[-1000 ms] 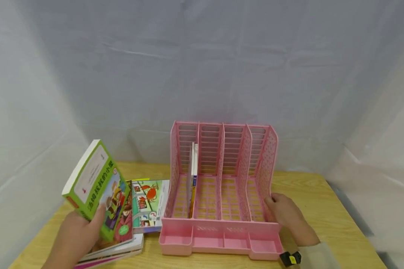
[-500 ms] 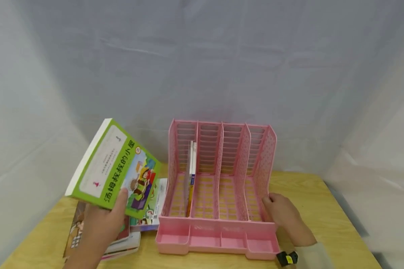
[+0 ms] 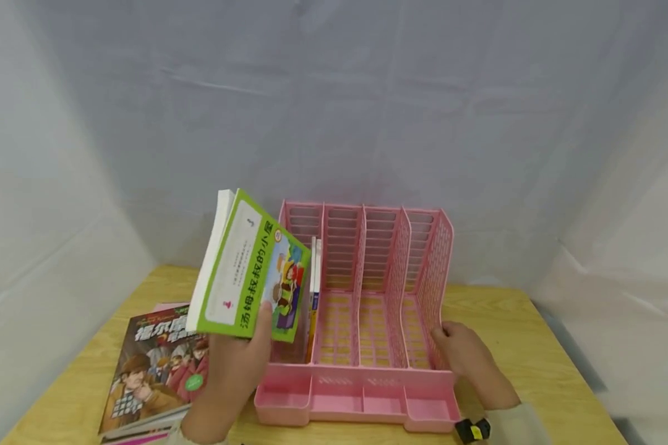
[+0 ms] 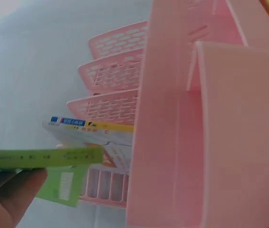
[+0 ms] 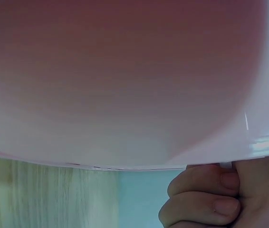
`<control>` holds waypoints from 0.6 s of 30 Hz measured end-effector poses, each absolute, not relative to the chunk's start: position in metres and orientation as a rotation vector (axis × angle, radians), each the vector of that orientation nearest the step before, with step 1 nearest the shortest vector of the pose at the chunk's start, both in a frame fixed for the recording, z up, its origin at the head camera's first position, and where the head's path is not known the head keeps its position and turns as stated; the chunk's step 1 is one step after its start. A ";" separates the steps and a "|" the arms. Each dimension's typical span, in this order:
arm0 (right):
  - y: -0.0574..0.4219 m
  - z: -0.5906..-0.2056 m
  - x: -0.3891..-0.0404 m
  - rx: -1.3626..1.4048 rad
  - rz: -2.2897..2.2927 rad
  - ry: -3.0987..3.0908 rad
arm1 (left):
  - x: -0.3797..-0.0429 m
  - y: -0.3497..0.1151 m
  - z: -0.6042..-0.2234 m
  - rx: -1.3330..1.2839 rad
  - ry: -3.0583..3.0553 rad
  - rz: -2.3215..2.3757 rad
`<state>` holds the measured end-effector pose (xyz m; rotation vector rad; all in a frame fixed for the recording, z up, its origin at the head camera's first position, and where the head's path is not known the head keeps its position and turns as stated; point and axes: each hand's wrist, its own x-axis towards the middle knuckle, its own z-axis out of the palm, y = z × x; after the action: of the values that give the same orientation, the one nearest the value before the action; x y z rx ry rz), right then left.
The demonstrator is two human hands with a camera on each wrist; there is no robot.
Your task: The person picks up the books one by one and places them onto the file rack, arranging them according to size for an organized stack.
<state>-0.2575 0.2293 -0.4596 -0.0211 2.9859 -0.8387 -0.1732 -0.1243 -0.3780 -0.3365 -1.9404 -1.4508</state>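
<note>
My left hand [image 3: 231, 371] holds a green paperback book [image 3: 250, 278], thumb on its illustrated front cover. The book is raised and tilted in front of the leftmost slot of a pink desktop file rack [image 3: 384, 374], overlapping that slot in the head view. In the left wrist view the book's green spine [image 4: 44, 157] points at the rack, close to the thin books [image 4: 91, 127] standing there. My right hand [image 3: 467, 355] grips the rack's right side wall low down; in the right wrist view its curled fingers [image 5: 201, 206] show beneath the pink edge.
A stack of books [image 3: 150, 371] lies on the wooden table [image 3: 495, 321] left of the rack, a brown illustrated cover on top. Thin books [image 3: 314, 296] stand upright against the first divider. Small open trays [image 3: 336, 395] run along the rack's front. Pale sheeting [image 3: 334, 111] hangs behind.
The left hand has carried the green book up and rightward, from above the stack to the rack's leftmost slot. The stack's brown cover is now more exposed. The right hand keeps its grip.
</note>
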 end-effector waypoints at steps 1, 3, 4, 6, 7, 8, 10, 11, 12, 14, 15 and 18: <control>0.230 -0.460 -0.257 -0.022 -0.842 2.985 | -0.172 -0.122 -0.378 -0.376 -1.903 -1.413; 0.230 -0.461 -0.257 -0.024 -0.847 2.985 | -0.171 -0.118 -0.380 -0.468 -1.830 -1.356; 0.230 -0.461 -0.258 -0.023 -0.847 2.986 | -0.171 -0.117 -0.381 -0.511 -1.803 -1.340; 0.230 -0.460 -0.258 -0.019 -0.850 2.985 | -0.173 -0.114 -0.382 -0.604 -1.751 -1.324; 0.230 -0.459 -0.258 -0.019 -0.849 2.986 | -0.175 -0.112 -0.383 -0.627 -1.746 -1.321; 0.229 -0.459 -0.258 -0.018 -0.848 2.988 | -0.176 -0.110 -0.383 -0.650 -1.748 -1.312; 0.229 -0.458 -0.258 -0.019 -0.846 2.993 | -0.181 -0.106 -0.384 -0.665 -1.758 -1.341; 0.229 -0.458 -0.258 -0.018 -0.847 2.995 | -0.185 -0.105 -0.385 -0.662 -1.769 -1.347; 0.228 -0.458 -0.258 -0.016 -0.847 2.997 | -0.188 -0.104 -0.389 -0.630 -1.806 -1.346; 0.228 -0.459 -0.257 -0.009 -0.847 2.998 | -0.197 -0.103 -0.397 -0.559 -1.880 -1.352; 0.228 -0.459 -0.257 -0.005 -0.845 2.998 | -0.201 -0.103 -0.402 -0.521 -1.918 -1.381; 0.229 -0.460 -0.256 0.005 -0.835 2.991 | -0.212 -0.104 -0.418 -0.356 -2.105 -1.347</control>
<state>-0.2564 0.2286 -0.4599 0.0045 2.9908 -0.8349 -0.2123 -0.1044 -0.4178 -0.3556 -2.1048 -1.3471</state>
